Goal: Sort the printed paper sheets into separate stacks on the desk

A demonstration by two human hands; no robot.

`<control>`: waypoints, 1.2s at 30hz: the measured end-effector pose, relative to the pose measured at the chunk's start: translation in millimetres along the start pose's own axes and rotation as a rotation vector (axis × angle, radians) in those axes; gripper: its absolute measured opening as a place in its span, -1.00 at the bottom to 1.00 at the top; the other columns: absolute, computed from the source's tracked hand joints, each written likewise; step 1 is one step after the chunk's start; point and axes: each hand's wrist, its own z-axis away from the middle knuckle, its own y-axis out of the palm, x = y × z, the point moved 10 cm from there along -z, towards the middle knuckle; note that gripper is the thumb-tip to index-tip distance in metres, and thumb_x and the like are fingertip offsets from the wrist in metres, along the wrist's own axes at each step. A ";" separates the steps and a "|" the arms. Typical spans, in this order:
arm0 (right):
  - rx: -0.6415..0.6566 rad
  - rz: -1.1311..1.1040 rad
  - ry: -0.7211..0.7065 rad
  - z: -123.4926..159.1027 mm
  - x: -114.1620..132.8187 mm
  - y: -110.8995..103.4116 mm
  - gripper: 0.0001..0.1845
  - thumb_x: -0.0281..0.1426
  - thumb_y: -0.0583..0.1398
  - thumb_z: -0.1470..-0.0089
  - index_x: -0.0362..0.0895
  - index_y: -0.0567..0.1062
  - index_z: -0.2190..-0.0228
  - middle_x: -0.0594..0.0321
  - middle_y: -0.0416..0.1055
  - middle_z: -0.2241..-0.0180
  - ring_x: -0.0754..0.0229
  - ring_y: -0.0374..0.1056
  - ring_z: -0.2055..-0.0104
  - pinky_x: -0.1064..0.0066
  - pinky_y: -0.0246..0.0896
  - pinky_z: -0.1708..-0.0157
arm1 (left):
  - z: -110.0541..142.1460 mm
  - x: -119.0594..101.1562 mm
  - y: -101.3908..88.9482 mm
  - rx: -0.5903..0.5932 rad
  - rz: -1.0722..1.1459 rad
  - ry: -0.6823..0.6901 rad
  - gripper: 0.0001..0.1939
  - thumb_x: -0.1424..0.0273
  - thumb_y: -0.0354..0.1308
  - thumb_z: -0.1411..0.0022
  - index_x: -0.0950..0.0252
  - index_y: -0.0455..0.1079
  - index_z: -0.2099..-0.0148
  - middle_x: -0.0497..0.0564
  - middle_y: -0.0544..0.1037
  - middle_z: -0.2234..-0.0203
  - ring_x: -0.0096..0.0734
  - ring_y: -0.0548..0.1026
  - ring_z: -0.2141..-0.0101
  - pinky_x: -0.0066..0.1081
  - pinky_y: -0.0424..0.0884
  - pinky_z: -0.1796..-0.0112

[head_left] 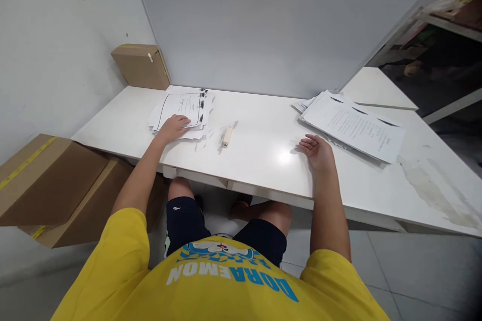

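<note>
From my head view, my left hand (pixel 173 127) lay unclenched on the left paper stack (pixel 185 105), its palm hidden and the print too small to read, while my right hand (pixel 317 152) curled loosely around nothing, near the right paper stack (pixel 354 125), both piles white and ragged-edged.
</note>
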 end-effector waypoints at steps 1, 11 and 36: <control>0.009 -0.001 -0.008 -0.1 0.5 0.9 -0.84 -0.35 0.19 -0.13 -0.19 0.52 0.38 0.13 0.54 0.51 0.24 0.51 0.48 0.51 0.51 0.42 | 0.5 0.8 0.9 0.001 -0.008 -0.001 -0.50 0.16 -0.07 -0.35 0.26 0.41 -0.19 0.15 0.43 -0.16 -0.07 0.33 -0.13 -0.10 0.27 -0.14; 0.009 0.005 0.016 -6.8 -1.2 2.2 -0.86 -0.32 0.23 -0.10 -0.16 0.50 0.38 0.16 0.53 0.52 0.23 0.50 0.50 0.48 0.52 0.46 | -16.0 -2.5 3.2 0.116 -0.169 0.037 -0.55 0.29 -0.12 -0.35 0.20 0.40 -0.18 0.21 0.46 -0.08 -0.01 0.35 -0.09 -0.07 0.35 -0.04; 0.428 0.078 0.125 92.6 -57.2 125.6 -0.64 -0.07 0.20 -0.12 -0.08 0.54 0.23 0.16 0.56 0.32 0.14 0.52 0.28 0.31 0.51 0.25 | 17.7 -78.1 -46.6 -0.471 -0.034 -0.213 -0.72 0.43 -0.05 -0.32 0.34 0.45 0.05 0.16 0.57 0.38 -0.20 0.55 0.29 -0.35 0.39 0.25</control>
